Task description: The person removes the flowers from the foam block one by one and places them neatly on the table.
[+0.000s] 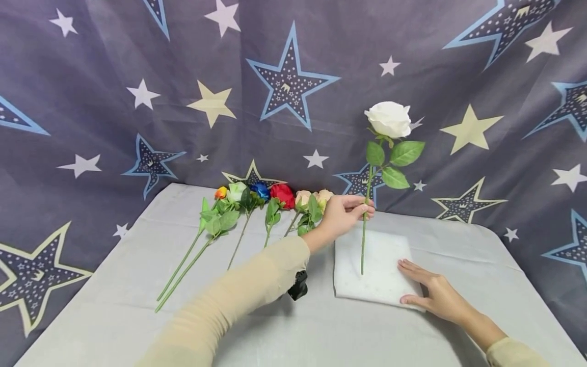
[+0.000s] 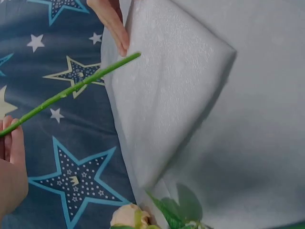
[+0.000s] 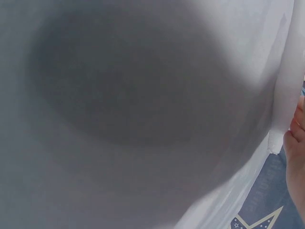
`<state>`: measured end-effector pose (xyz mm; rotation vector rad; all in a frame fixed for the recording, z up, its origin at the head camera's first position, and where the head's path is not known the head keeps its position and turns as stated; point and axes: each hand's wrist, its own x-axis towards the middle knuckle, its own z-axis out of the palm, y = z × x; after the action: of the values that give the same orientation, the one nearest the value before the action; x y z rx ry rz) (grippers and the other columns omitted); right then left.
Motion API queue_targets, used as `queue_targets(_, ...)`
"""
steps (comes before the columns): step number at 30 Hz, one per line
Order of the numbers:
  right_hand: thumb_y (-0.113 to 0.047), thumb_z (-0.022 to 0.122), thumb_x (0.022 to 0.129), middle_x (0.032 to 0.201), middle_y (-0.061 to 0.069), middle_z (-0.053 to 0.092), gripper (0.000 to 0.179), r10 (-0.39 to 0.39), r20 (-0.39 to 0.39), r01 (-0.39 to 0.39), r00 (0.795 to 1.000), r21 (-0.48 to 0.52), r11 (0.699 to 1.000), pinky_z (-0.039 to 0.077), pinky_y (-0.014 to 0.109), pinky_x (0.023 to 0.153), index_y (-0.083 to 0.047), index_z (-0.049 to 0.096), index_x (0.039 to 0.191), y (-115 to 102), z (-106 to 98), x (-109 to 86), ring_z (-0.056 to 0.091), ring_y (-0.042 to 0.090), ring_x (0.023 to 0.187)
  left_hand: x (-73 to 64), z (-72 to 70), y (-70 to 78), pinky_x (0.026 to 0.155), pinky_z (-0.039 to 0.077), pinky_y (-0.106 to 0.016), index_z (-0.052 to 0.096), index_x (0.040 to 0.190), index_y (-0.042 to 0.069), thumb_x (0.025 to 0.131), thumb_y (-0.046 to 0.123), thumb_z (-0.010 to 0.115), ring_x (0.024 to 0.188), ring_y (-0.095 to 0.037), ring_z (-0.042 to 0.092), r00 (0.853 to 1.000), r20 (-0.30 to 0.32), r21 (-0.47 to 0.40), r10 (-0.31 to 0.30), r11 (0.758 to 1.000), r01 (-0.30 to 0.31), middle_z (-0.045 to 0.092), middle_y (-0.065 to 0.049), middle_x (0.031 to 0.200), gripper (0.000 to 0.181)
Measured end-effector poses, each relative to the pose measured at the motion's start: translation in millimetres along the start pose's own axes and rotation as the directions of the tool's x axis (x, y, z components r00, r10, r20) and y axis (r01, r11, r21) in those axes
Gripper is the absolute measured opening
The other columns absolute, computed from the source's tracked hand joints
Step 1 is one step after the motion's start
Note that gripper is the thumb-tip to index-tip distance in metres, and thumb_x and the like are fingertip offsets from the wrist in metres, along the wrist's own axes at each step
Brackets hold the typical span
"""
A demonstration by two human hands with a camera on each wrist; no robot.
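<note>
My left hand (image 1: 341,216) pinches the green stem of a white artificial rose (image 1: 389,120), bloom up and nearly upright. The stem's bare lower end overlaps a white foam slab (image 1: 380,290) in the head view; whether it touches cannot be told. In the left wrist view, the stem (image 2: 71,90) slants across toward the foam (image 2: 171,81), its tip over the slab. At the slab's right edge rests my right hand (image 1: 437,295), fingers extended and thumb apart. The right wrist view shows only the foam's edge (image 3: 287,90) and part of that hand (image 3: 296,157).
Left of the slab lie several artificial flowers, among them a red rose (image 1: 282,195), a blue one (image 1: 260,191) and a pale green one (image 1: 237,192). A small black object (image 1: 299,285) shows under the left forearm. Behind the grey-covered table (image 1: 321,336) hangs a star-patterned curtain (image 1: 321,41).
</note>
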<state>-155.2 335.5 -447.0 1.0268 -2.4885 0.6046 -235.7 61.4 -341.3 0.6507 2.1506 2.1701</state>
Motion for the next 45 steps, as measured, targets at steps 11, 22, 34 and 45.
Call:
queue_targets(11,-0.030,0.087,0.063,0.123,0.027,0.063,0.072,0.018,0.010,-0.018,1.000,-0.002,1.000,0.020,-0.003,0.110,0.002,0.063,0.123,0.5,-0.4,-0.8,0.030,-0.014,0.133,-4.6,-11.3,-0.4,0.078,0.062,-0.030,0.065,0.112,-0.011,0.093,-0.002,0.057,0.096,-0.034,0.071,0.934,0.033,-0.025,-0.355,0.934,0.355,0.070,-0.028,0.105,0.022)
queue_targets(22,-0.034,0.086,0.064,0.124,0.024,0.064,0.073,0.022,0.041,-0.020,0.999,-0.036,0.999,0.019,-0.003,0.109,0.002,0.063,0.123,-0.2,-8.0,2.7,0.039,-0.003,0.131,-18.2,-36.9,-15.1,0.078,0.062,-0.030,0.066,0.113,-0.008,0.092,-0.003,0.058,0.089,-0.025,0.074,0.847,0.022,0.017,-0.532,0.847,0.531,0.072,-0.024,0.104,0.023)
queue_targets(34,-0.039,0.086,0.062,0.122,0.020,0.066,0.073,0.041,0.060,-0.035,0.997,-0.096,0.995,0.018,-0.005,0.107,0.002,0.066,0.119,-2.2,-12.7,3.0,0.064,0.037,0.108,-40.6,-50.8,-36.3,0.079,0.062,-0.031,0.064,0.117,-0.009,0.092,-0.004,0.056,0.073,-0.014,0.071,0.756,0.055,0.047,-0.652,0.758,0.650,0.070,-0.024,0.109,0.026)
queue_targets(45,-0.040,0.087,0.059,0.119,0.020,0.067,0.074,0.033,0.038,-0.029,0.999,-0.104,0.994,0.019,-0.005,0.107,0.002,0.067,0.117,3.6,-18.0,-1.9,0.064,0.028,0.112,-54.8,-48.7,-54.4,0.076,0.062,-0.030,0.065,0.112,-0.011,0.091,-0.005,0.057,0.068,-0.013,0.070,0.724,0.067,0.039,-0.686,0.727,0.685,0.071,-0.025,0.105,0.023)
